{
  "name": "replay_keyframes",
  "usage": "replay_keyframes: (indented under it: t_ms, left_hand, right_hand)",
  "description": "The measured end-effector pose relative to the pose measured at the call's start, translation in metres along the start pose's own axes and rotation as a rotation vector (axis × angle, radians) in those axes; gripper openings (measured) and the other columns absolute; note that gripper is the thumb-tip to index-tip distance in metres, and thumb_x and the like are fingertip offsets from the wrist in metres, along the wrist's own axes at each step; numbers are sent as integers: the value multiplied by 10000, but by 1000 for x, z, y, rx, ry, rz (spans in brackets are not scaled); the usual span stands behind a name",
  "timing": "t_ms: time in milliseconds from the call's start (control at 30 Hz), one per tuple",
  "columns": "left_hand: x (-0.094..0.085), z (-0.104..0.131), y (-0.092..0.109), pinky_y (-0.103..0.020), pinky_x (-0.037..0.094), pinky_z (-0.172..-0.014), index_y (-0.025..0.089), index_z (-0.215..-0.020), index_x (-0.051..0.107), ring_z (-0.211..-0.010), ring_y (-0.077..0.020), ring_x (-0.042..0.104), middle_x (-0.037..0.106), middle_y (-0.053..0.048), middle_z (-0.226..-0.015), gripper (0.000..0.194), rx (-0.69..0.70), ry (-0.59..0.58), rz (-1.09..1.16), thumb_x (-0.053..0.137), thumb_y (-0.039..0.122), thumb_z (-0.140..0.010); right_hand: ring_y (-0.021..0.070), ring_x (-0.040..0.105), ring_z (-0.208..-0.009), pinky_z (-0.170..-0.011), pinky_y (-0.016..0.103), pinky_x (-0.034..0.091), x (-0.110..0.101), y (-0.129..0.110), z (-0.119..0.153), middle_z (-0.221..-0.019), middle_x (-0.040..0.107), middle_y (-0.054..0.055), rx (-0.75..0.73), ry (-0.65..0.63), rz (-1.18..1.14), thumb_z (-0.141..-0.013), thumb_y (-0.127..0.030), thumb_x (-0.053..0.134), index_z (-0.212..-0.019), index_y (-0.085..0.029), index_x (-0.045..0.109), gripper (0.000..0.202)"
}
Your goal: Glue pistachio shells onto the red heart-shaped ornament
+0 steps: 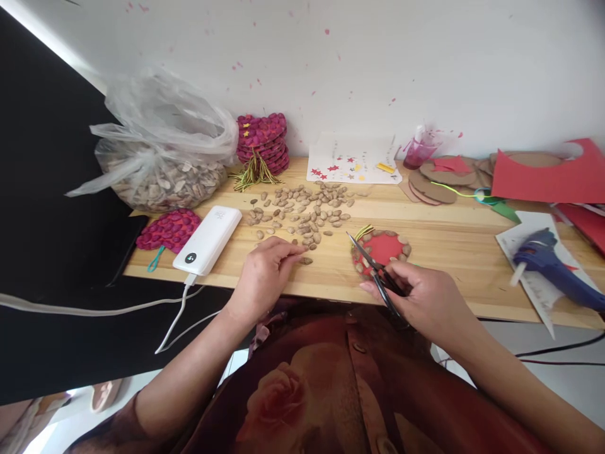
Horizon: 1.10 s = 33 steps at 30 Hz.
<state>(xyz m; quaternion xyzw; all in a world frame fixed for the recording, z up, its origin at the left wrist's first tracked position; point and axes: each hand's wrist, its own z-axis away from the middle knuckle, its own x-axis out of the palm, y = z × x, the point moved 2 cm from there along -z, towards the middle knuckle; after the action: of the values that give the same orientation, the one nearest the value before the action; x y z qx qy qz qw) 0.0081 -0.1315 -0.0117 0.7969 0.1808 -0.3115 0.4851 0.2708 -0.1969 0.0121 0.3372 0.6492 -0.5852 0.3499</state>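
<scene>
Scissors with dark handles point(385, 287) are held in my right hand point(428, 296), their blades lying over a round red piece point(384, 248) edged with shells, which has yellow-green threads at its top. My left hand point(267, 271) rests at the table's front edge, thumb and fingertips pressed together beside a few loose shells point(307, 260); whether anything is between them is too small to tell. More brown shells point(309, 208) are scattered on the wooden table point(454, 252) beyond my left hand.
On the left are a white power bank point(208, 239) with cables, a magenta piece point(169, 230) and a plastic bag of shells point(165, 183). Behind stand stacked magenta pieces point(263, 145) and a paper point(354, 157). Rightward lie cardboard discs point(432, 189), red sheets point(548, 176) and a blue glue gun point(558, 268).
</scene>
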Motion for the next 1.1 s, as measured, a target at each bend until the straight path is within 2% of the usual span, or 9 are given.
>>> replay_keyframes:
  t_ms: [167, 300, 400, 533, 633, 700, 800, 933, 1100]
  left_hand:
    - [11, -1, 1, -308, 543, -838, 196, -903, 769, -876, -180, 679, 726, -43, -908, 97, 43, -28, 0, 683, 152, -901]
    - [17, -2, -1, -309, 546, -818, 197, -878, 767, -860, -179, 675, 712, -42, -892, 118, 58, -26, -24, 671, 132, -903]
    - [15, -3, -3, -314, 542, -822, 190, -879, 768, -866, -183, 671, 711, -47, -894, 124, 56, -20, -57, 662, 133, -909]
    - [1, -6, -9, -312, 538, -849, 201, -924, 771, -889, -182, 678, 735, -39, -923, 128, 13, -9, -67, 651, 157, -920]
    - [-20, -13, -16, -317, 533, -881, 188, -975, 763, -933, -192, 687, 754, -45, -976, 126, -39, 88, -132, 650, 184, -919]
    - [-31, -20, -19, -321, 529, -877, 178, -964, 760, -936, -199, 683, 755, -47, -970, 124, -51, 123, -207, 647, 187, -914]
    - [-34, -30, -20, -332, 523, -857, 181, -897, 760, -907, -205, 679, 754, -36, -921, 100, -45, 59, -281, 662, 168, -891]
    - [-21, -42, -18, -344, 513, -873, 191, -876, 767, -896, -206, 684, 761, -28, -907, 99, -9, -64, -280, 671, 172, -890]
    - [-17, -54, -22, -365, 506, -870, 192, -897, 775, -904, -230, 675, 760, -45, -913, 118, -23, -90, -349, 657, 194, -902]
  right_hand:
    - [128, 348, -484, -479, 272, 273, -5, 1, -1, -502, 419, -71, 50, 12, -20, -845, -612, 644, -612, -257, 407, 487]
    - [142, 422, -502, -496, 278, 317, -14, 8, -6, -534, 515, -47, 82, 18, -22, -846, -630, 624, -643, -251, 520, 442]
    - [163, 470, -506, -512, 294, 339, -26, 21, -16, -537, 569, -26, 151, 51, 51, -840, -672, 581, -670, -251, 583, 454]
    - [207, 558, -578, -560, 314, 353, -43, 48, -34, -613, 649, 4, 308, 53, 245, -851, -640, 558, -743, -265, 630, 396]
    - [248, 592, -661, -590, 329, 359, -50, 66, -47, -691, 683, 45, 381, 15, 441, -863, -541, 526, -772, -266, 614, 302]
    - [271, 602, -697, -600, 338, 368, -53, 76, -53, -744, 697, 72, 434, -14, 516, -863, -531, 492, -824, -262, 627, 303]
    - [291, 622, -752, -616, 343, 385, -54, 89, -60, -823, 717, 92, 508, -40, 536, -868, -576, 451, -914, -260, 653, 378]
    - [311, 635, -789, -630, 352, 396, -55, 98, -65, -872, 730, 110, 571, -39, 557, -866, -616, 432, -1020, -252, 673, 463]
    - [327, 653, -794, -616, 357, 398, -57, 101, -68, -872, 739, 127, 544, -41, 582, -887, -599, 398, -1077, -235, 685, 500]
